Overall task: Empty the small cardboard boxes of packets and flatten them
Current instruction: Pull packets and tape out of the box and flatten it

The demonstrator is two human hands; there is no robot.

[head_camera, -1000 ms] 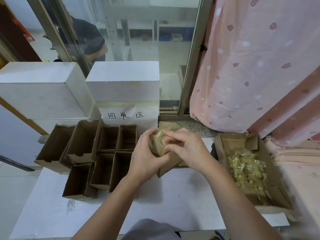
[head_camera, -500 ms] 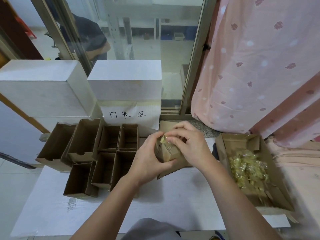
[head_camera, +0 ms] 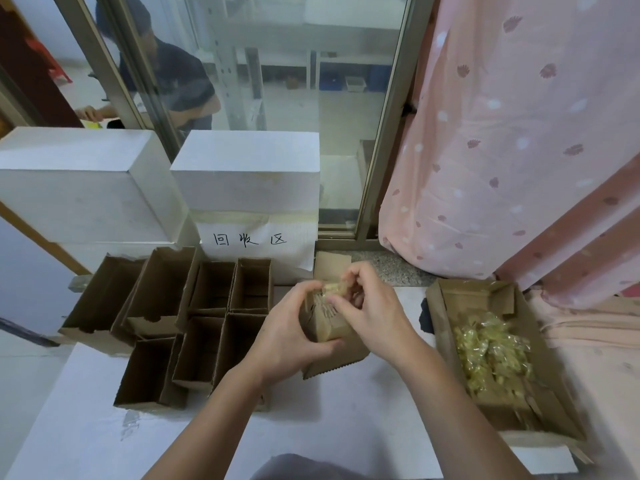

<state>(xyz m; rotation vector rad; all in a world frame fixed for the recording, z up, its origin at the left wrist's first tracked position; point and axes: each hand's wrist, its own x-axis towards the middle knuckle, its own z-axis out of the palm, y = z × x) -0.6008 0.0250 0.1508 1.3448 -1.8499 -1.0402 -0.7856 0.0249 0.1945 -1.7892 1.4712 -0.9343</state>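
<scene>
Small cardboard box (head_camera: 323, 322), centre of white table (head_camera: 346, 427), raised off surface: left hand (head_camera: 287, 337) wrapped round its near-left side, fingers curled. Right hand (head_camera: 369, 306) at box's open top, fingertips pinching yellowish packets (head_camera: 334, 288). Flat cardboard (head_camera: 332, 363) lies under box. Left: cluster of empty open boxes (head_camera: 194, 317). Right: cardboard tray (head_camera: 446, 306) w/ heap of loose packets (head_camera: 491, 351). Far: two white blocks (head_camera: 166, 174), handwritten paper sign (head_camera: 252, 242). Pink curtain (head_camera: 519, 133) far right.

Two white blocks (head_camera: 242, 174) stand behind a handwritten paper sign (head_camera: 256, 242). A pink patterned curtain (head_camera: 512, 133) hangs right. A person (head_camera: 169, 74) sits beyond the glass.
</scene>
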